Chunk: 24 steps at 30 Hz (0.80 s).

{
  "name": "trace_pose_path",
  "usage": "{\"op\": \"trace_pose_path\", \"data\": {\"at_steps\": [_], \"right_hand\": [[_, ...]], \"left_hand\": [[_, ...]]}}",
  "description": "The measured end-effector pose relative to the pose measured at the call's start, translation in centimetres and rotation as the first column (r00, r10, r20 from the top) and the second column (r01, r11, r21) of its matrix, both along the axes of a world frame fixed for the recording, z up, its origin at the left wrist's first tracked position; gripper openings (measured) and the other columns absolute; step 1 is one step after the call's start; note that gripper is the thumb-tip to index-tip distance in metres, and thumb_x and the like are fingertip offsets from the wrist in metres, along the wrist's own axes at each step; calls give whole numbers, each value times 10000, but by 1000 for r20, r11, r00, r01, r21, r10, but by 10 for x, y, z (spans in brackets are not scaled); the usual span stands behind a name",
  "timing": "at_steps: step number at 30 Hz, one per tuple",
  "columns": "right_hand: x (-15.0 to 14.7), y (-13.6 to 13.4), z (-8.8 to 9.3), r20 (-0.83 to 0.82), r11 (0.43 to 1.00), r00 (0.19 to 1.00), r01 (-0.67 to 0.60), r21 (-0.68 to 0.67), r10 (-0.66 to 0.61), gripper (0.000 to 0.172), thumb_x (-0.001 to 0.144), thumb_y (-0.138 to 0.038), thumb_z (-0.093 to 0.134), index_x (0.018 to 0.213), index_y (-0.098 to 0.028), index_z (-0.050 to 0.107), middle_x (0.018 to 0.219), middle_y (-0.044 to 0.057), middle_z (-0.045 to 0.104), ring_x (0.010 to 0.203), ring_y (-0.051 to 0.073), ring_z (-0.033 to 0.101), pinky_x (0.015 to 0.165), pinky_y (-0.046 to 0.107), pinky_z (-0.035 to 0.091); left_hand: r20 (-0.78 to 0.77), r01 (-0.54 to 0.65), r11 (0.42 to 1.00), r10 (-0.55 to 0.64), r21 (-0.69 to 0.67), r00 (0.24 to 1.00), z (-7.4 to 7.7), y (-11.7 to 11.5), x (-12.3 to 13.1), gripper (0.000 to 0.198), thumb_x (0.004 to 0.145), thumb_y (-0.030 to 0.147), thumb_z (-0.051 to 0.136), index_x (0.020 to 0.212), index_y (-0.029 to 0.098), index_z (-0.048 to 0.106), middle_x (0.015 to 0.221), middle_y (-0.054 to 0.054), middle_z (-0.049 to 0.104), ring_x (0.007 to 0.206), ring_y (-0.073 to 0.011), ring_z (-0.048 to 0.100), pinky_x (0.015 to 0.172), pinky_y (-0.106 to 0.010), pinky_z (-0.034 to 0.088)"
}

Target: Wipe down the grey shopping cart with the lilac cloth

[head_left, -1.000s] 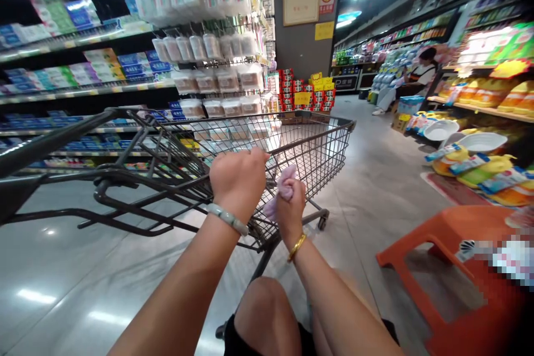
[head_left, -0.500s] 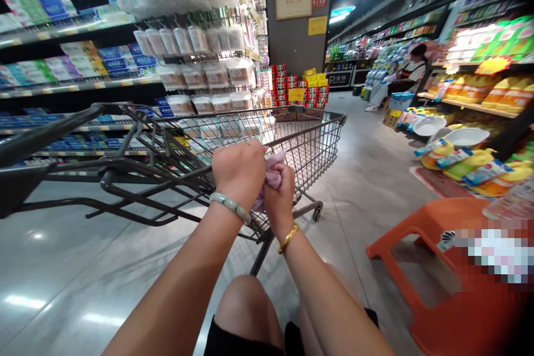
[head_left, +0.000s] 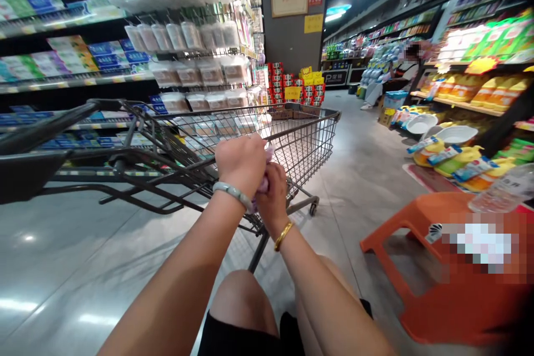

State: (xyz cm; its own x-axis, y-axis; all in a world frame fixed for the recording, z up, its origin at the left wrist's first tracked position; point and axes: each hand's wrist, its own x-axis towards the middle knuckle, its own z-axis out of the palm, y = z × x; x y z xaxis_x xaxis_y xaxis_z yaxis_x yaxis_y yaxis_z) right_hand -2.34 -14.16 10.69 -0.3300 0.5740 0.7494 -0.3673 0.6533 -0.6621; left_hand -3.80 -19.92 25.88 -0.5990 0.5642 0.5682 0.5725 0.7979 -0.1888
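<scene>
Peeking out in small patches, a crumpled pale-purple cloth (head_left: 270,153) is clasped in the bare, gold-bangled right hand (head_left: 272,189), against the bare left hand (head_left: 241,162), whose curled fingers hide whatever they grip; I cannot tell. Both are at the dark wire-mesh shopping cart (head_left: 316,147), its long axis running left to right.

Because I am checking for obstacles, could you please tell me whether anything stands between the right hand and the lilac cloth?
Nothing visible does: the right hand is closed on the lilac cloth directly. The left hand is close beside it, and the two hands hide much of the cloth.
</scene>
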Motion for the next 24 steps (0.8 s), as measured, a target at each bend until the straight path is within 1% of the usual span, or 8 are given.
{"op": "trace_pose_path", "data": {"at_steps": [2, 6, 9, 11, 13, 16, 20, 24], "right_hand": [[1, 5, -5, 51, 1000, 999, 2, -25, -1, 360, 675, -89, 531, 978, -246, 645, 1133, 64, 612, 1114, 236, 555, 1012, 414, 477], [-6, 29, -35, 174, 961, 981, 125, -246, -83, 222, 654, -97, 487, 814, -219, 581, 919, 38, 583, 975, 229, 539, 965, 441, 466], [-9, 27, -37, 192, 934, 977, 151, -323, -92, 220, 688, -114, 461, 853, -217, 563, 920, 27, 573, 930, 203, 540, 906, 394, 486], [-7, 13, -26, 134, 952, 990, 92, -292, -54, 253, 715, -130, 482, 933, -225, 571, 989, 27, 585, 946, 190, 554, 885, 356, 499], [-3, 0, -16, 64, 988, 998, 0, -153, 10, 308, 729, -134, 521, 1013, -239, 575, 1086, 42, 591, 1031, 202, 560, 930, 359, 498], [2, -4, -20, 109, 1000, 994, -24, 8, 23, 346, 713, -95, 533, 1025, -235, 585, 1144, 75, 572, 1114, 232, 531, 1001, 398, 473], [4, 3, -31, 200, 983, 976, 113, -146, -83, 269, 689, -49, 496, 888, -218, 560, 996, 62, 550, 998, 224, 533, 964, 408, 473], [6, -16, -11, 46, 997, 999, 16, -78, -12, 239, 767, -120, 546, 975, -237, 566, 1040, 56, 574, 1025, 225, 541, 921, 385, 492]], "left_hand": [[-3, -11, 1000, 11, -8, 1000, 0, 1, 2, 407, 1060, 331, 358, 932, 148, 699, 822, -133, 747, 799, -272, 718, 709, -353, 373], [-17, 15, 1000, -14, 13, 1000, 0, 1, 4, 450, 1070, 328, 315, 949, 149, 709, 843, -103, 751, 825, -250, 715, 719, -354, 370], [-26, 81, 997, -81, 4, 996, 0, -1, 4, 492, 1074, 324, 261, 972, 148, 710, 857, -70, 748, 841, -203, 703, 716, -349, 359], [-15, 78, 997, -78, 8, 997, -1, 0, 4, 500, 1074, 339, 253, 989, 146, 706, 859, -63, 746, 847, -182, 695, 719, -351, 358], [-1, 50, 999, -50, 17, 999, -1, 2, 2, 503, 1073, 345, 251, 990, 149, 707, 865, -65, 749, 844, -173, 690, 728, -356, 364], [0, 52, 998, -52, 21, 999, -1, 3, 0, 509, 1059, 319, 237, 990, 163, 716, 880, -57, 757, 837, -169, 687, 724, -362, 360], [25, 107, 994, -108, 27, 994, 1, 1, 1, 474, 1030, 318, 273, 1039, 159, 719, 903, -58, 762, 812, -173, 676, 680, -362, 328], [45, 94, 995, -95, 15, 994, 3, 2, 4, 422, 1030, 278, 315, 1053, 147, 715, 922, -88, 760, 826, -207, 685, 660, -360, 335]]}}
